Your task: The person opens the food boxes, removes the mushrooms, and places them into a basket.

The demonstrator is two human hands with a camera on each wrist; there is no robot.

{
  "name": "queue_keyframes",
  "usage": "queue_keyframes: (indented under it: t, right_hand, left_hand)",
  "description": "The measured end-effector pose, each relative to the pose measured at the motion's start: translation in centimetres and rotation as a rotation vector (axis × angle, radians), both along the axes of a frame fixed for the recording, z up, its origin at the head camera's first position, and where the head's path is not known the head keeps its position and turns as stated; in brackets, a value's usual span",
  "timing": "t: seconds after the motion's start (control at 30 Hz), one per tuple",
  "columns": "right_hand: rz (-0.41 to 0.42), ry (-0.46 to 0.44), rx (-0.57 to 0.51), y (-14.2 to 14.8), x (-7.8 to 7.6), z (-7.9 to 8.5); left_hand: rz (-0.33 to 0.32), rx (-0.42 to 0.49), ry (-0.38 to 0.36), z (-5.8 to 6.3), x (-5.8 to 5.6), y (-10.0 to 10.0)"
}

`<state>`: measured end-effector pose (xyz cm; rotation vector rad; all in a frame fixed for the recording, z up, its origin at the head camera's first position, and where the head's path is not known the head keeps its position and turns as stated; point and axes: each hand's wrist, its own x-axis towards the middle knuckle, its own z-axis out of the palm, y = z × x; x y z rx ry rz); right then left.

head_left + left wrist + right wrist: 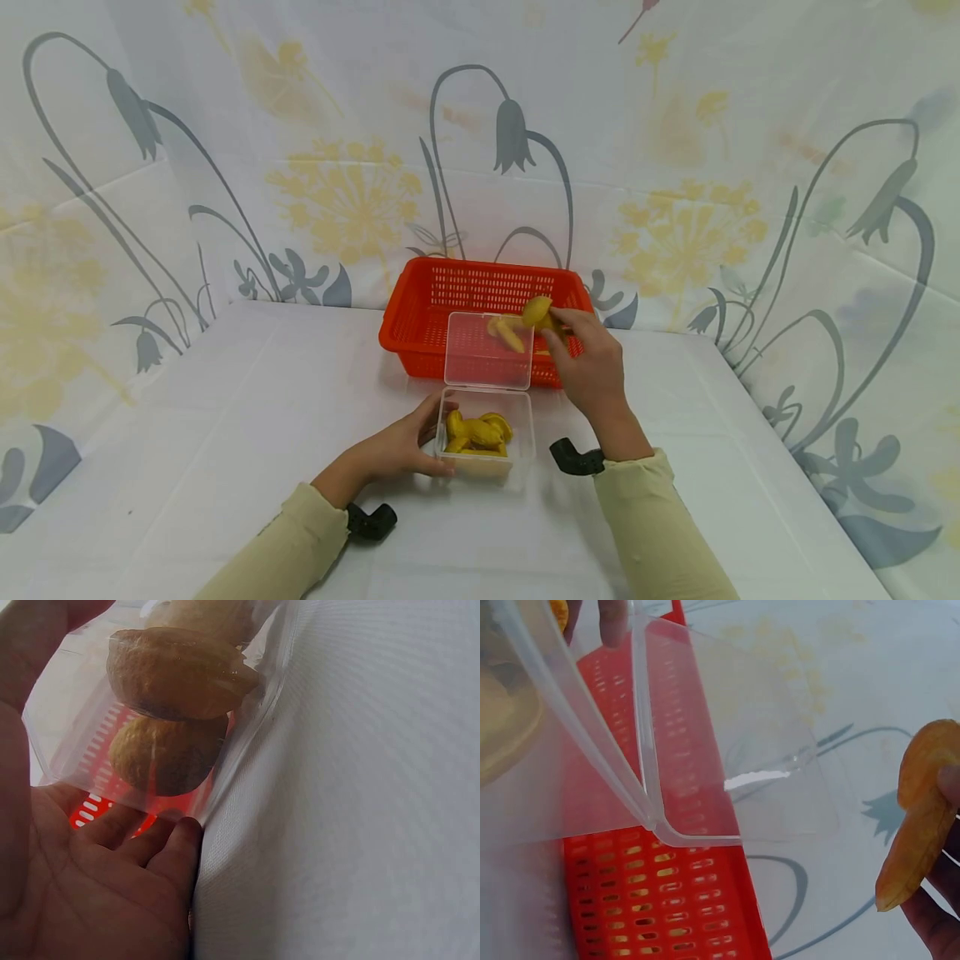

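Note:
A clear plastic box (484, 468) stands on the table with its hinged lid (489, 352) tipped back against the red basket (420, 362). Several yellow fruit-like pieces (477, 432) lie inside the box; through its wall in the left wrist view, one lumpy piece (176, 675) narrows to a tip. My left hand (401, 446) holds the box's left side between thumb and fingers. Over the basket's right part, my right hand (592, 358) pinches a yellow piece (919, 825) with a rounded upper end and a long tapering lower end.
Inside the basket more yellow pieces (506, 333) show through the raised lid. A white cloth (225, 433) covers the table, and a flower-printed curtain (360, 100) hangs behind and at both sides. Black wrist-worn devices (577, 457) stick out near both cuffs.

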<state>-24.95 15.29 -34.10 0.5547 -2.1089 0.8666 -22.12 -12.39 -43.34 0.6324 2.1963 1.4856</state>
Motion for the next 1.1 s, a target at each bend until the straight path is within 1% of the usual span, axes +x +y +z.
queue_keyframes:
  t: [0.07,0.2,0.3,0.43,0.57,0.7,0.93,1.1]
  right_hand:
    - [-0.006,-0.016,-0.012,0.1,-0.1,-0.1]
    - [-0.012,-0.014,-0.042,0.4,-0.6,-0.6]
    - [-0.007,-0.016,-0.085,0.6,-1.1,-1.0]
    - [-0.03,-0.057,-0.127,0.7,-1.2,-1.2]
    - [-0.061,-0.101,-0.139,0.8,-1.3,-1.3]
    - [-0.07,-0.137,-0.151,0.9,-1.5,-1.6]
    - [-0.13,-0.148,-0.146,1.3,-2.2,-2.5]
    - [-0.134,-0.174,-0.161,1.4,-2.3,-2.9]
  left_hand:
    - [0.0,-0.005,-0.002,0.0,0.0,0.0]
    - [0.001,-0.012,-0.008,0.0,-0.1,0.0]
    - [0.001,-0.012,-0.003,-0.1,-0.1,0.0]
    - [0.0,-0.003,0.0,-0.2,-0.1,0.0]
    - [-0.002,0.004,0.0,-0.2,-0.1,0.0]
    - [-0.003,0.004,0.0,-0.3,-0.2,0.0]
    - [0.002,-0.009,0.002,-0.2,-0.1,0.0]
    - [0.004,-0.015,0.004,-0.2,-0.1,0.0]
